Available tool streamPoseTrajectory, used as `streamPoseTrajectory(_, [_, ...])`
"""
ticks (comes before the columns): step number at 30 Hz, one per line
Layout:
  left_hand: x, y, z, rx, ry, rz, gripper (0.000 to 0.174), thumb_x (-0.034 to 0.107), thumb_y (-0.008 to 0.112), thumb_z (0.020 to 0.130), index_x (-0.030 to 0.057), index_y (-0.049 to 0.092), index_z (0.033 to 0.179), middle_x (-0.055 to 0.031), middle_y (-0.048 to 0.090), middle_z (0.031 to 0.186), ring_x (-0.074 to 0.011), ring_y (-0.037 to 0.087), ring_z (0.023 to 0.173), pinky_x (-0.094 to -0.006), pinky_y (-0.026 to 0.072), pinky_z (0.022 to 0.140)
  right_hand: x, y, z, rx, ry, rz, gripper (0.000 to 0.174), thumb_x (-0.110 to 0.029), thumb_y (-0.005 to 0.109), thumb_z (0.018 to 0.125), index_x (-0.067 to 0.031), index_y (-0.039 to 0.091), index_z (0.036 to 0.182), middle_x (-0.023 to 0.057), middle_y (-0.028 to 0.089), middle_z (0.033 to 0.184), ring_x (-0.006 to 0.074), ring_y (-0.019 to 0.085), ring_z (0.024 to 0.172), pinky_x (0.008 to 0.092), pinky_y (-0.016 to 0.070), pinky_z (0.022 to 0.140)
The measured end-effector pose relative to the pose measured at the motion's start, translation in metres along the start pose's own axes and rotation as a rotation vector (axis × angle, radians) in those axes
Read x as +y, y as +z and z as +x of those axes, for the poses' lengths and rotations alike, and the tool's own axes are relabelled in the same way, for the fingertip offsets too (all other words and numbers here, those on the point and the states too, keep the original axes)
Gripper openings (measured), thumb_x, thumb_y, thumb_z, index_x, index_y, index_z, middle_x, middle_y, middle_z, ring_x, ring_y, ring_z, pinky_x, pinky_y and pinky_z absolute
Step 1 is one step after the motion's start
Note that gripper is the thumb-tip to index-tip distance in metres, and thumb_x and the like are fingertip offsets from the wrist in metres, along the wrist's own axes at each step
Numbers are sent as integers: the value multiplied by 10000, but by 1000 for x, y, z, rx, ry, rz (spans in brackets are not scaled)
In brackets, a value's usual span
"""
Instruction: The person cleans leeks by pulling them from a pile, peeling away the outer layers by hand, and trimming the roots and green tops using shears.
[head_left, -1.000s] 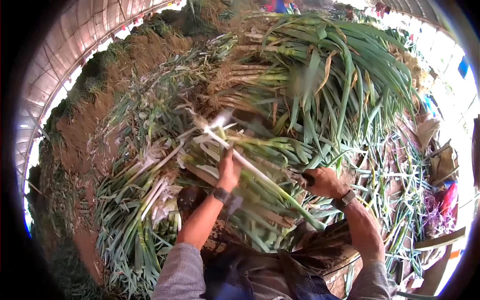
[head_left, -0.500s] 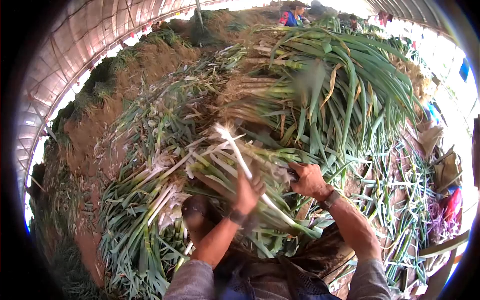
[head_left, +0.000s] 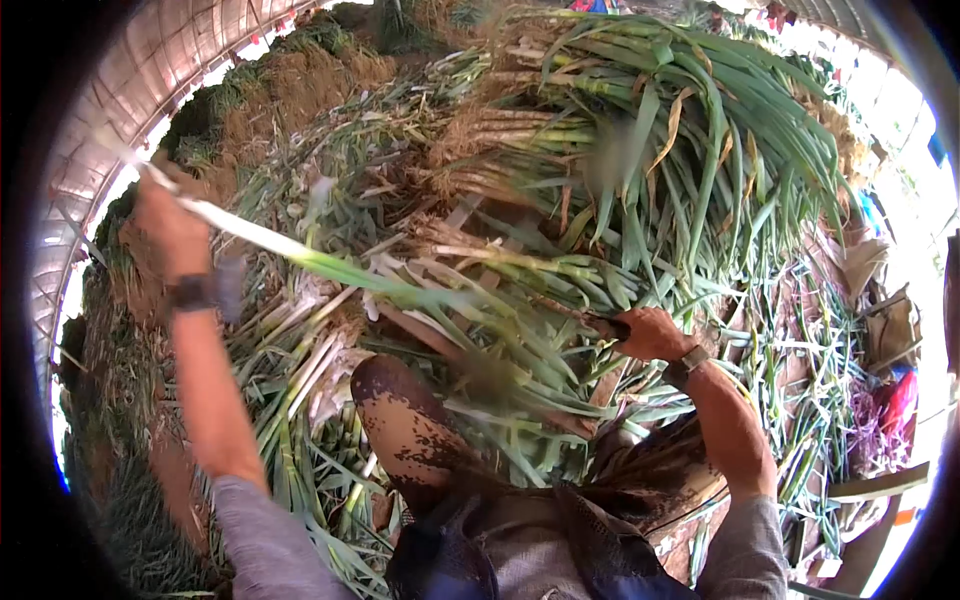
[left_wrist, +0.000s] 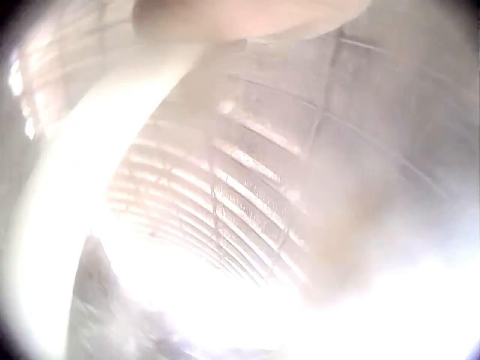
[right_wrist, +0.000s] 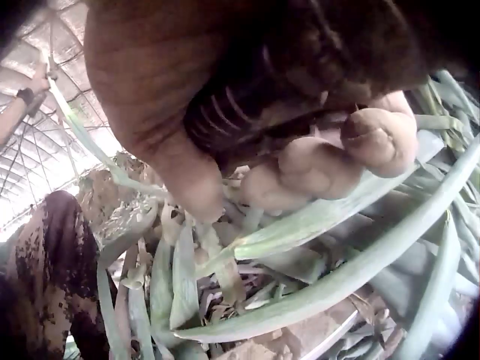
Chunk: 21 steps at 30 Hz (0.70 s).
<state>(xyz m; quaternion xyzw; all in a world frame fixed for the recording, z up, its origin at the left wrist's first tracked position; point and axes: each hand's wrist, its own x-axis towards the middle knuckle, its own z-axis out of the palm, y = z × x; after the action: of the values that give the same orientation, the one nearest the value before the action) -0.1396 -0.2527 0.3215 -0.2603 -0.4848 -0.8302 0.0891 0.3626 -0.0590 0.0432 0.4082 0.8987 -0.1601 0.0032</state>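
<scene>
My left hand (head_left: 172, 228) is raised at the far left of the head view, gripping a long leek (head_left: 250, 232) by its white stem. The root end points up and left; the green leaves trail right over the heap. Overexposed in the left wrist view, the white stem (left_wrist: 67, 195) runs below blurred fingers (left_wrist: 255, 16). In front of my right knee, my right hand (head_left: 655, 336) grips a tool by its dark ridged handle (right_wrist: 232, 109). The fingers curl round it, and its working end is hardly visible. Loose green leaves (right_wrist: 322, 300) lie beneath that hand.
A big pile of untrimmed leeks (head_left: 720, 150) lies ahead, roots to the left. Cleaned white-stemmed leeks (head_left: 315, 375) lie beside my muddy left knee (head_left: 400, 425). Leaf scraps (head_left: 800, 350) and pink-purple strings (head_left: 875, 430) litter the right side. A curved roof (head_left: 110, 110) arches overhead.
My left hand has swung from between the knees out and up to the left, carrying the leek. My right hand stays near its place, still gripping the dark handle.
</scene>
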Motion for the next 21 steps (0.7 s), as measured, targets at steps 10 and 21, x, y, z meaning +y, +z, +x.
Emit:
streamPoseTrajectory(10, [-34, -155, 82, -537, 382, 1399, 516, 364, 643, 912, 12, 549, 1278, -149, 638, 1030, -307, 629, 899, -447, 487, 792, -18, -8, 10, -191, 64, -27, 314, -302, 620, 794, -61, 715, 972, 153, 705, 853, 318, 683, 772, 445, 556, 728])
streamPoseTrajectory(21, [-208, 14, -260, -1982, 328, 1190, 1058, 190, 807, 700, 104, 165, 1537, -246, 131, 1567, -392, 208, 1438, -568, 175, 1174, -4, -1, 8, -155, 67, -5, 418, -412, 682, 734, -107, 700, 1019, 177, 693, 851, 344, 678, 829, 454, 523, 724])
